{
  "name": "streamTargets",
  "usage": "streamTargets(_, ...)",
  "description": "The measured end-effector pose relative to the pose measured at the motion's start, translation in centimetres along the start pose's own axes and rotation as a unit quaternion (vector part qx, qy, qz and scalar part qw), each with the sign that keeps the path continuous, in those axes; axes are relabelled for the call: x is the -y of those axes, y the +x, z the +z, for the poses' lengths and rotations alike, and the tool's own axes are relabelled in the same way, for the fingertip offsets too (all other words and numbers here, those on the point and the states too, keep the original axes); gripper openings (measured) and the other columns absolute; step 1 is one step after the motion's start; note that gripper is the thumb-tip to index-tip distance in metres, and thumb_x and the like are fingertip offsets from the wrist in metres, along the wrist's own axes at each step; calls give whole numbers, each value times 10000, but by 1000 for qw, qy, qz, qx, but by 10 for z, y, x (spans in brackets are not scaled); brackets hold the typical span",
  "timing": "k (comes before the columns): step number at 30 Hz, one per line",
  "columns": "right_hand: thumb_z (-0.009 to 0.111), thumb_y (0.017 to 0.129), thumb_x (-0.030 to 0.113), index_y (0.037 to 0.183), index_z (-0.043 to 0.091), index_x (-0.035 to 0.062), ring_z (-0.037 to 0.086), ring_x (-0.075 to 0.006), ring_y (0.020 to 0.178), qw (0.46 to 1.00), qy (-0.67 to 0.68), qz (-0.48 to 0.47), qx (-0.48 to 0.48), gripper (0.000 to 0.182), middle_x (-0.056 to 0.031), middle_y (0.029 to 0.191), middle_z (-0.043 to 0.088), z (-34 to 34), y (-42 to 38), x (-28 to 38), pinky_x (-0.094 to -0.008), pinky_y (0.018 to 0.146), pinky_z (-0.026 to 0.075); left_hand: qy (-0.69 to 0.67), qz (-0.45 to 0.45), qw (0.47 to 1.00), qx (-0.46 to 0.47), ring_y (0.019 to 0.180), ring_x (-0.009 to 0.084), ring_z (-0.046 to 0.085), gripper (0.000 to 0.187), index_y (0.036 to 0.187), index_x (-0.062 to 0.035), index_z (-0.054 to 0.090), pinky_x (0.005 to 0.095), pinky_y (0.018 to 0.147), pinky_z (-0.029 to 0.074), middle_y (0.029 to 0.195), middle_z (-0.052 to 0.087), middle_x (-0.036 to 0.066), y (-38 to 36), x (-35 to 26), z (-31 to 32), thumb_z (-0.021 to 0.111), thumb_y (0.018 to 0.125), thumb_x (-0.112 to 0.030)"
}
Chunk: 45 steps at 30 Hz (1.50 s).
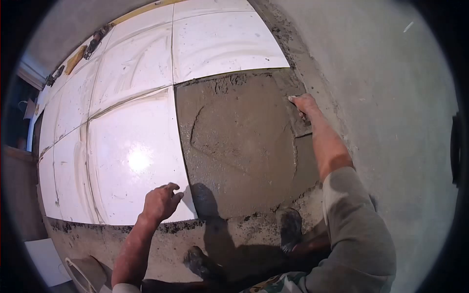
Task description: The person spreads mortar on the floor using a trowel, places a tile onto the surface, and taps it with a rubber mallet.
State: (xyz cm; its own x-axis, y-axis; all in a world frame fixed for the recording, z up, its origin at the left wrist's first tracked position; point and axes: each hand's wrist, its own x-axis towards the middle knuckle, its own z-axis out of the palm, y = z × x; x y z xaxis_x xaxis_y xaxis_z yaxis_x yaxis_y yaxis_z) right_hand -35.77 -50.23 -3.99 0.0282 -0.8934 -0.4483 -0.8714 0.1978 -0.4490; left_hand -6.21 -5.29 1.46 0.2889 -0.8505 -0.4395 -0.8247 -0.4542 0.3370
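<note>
My right hand [304, 105] grips the handle of a trowel [299, 125], whose flat, mortar-smeared blade lies on the right side of a bed of wet grey mortar [239, 132]. A curved ridge marks the mortar's smoothed surface. Over the near corner of a white floor tile [132, 127], my left hand [163, 201] hangs with thumb and forefinger apart and nothing held. That tile borders the mortar on the left, and another white tile [224, 44] borders it at the far side.
More white tiles [68, 112] with grey smears extend left. Dirty tools and a yellowish piece [75, 59] lie along the far left edge. A bucket [88, 273] stands at lower left beside a loose white panel [46, 261]. My shoes [289, 227] are on the rough floor; a grey wall rises at right.
</note>
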Motion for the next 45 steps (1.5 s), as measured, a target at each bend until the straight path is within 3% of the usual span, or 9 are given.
streamTargets(5,685,840,455,1079,656,-20,692,-312,743,988,-122,-17,-93,533,-161,864,702,-6,0,-15,-448,705,539,-7,-7,1000,6,812,312,689,316,1051,-51,670,403,738,541,896,709,161,-12,8,1,652,867,-307)
streamTargets(8,675,845,466,1153,623,-24,701,-325,830,943,-220,-63,-241,581,-157,910,711,-5,4,-28,-445,796,529,-19,1,1000,13,807,316,688,319,1056,-47,669,403,735,540,891,708,163,-19,13,1,651,867,-303)
streamTargets(11,652,862,444,1191,583,-47,696,-308,771,948,-210,-42,-235,595,-166,922,704,-7,10,-46,-437,738,535,-14,2,1000,15,812,329,685,309,1051,-44,666,415,737,540,879,705,164,-22,22,4,648,871,-295)
streamTargets(14,643,862,435,1181,569,-77,683,-286,697,995,23,27,-94,607,-187,874,692,-6,-8,-32,-427,671,529,-19,-2,1000,15,820,334,685,308,1050,-44,666,418,739,540,885,704,169,-22,29,5,646,872,-294)
streamTargets(16,670,855,378,964,614,-85,614,-250,542,995,33,-9,-97,479,-199,737,638,13,-7,-20,-404,509,479,-23,1,1000,15,821,326,689,318,1059,-44,669,413,739,540,898,705,174,-20,34,6,648,869,-298)
streamTargets(23,642,784,206,928,614,-85,616,-248,538,998,11,-64,-15,326,-171,689,624,40,-13,23,-388,502,478,-42,8,999,20,827,327,689,317,1074,-49,665,406,753,540,935,704,170,-18,49,14,640,874,-294)
streamTargets(25,535,741,94,859,655,-86,664,-271,613,997,-12,-64,-38,247,-203,700,662,47,-23,31,-408,606,508,-40,-4,999,32,829,327,689,317,1077,-50,664,406,758,540,948,704,168,-19,55,14,636,877,-294)
streamTargets(29,598,762,144,924,606,-85,617,-245,540,998,-35,-48,-2,281,-173,714,633,49,-43,50,-382,523,491,-55,8,998,27,839,328,687,318,1073,-50,663,409,766,540,961,703,168,-19,62,24,628,883,-302)
streamTargets(45,523,694,52,690,663,-69,683,-308,623,986,-92,-139,0,185,-224,636,649,140,-93,120,-405,638,532,-54,35,998,-27,830,315,692,314,1067,-44,654,398,744,544,924,707,165,-22,55,2,638,881,-297)
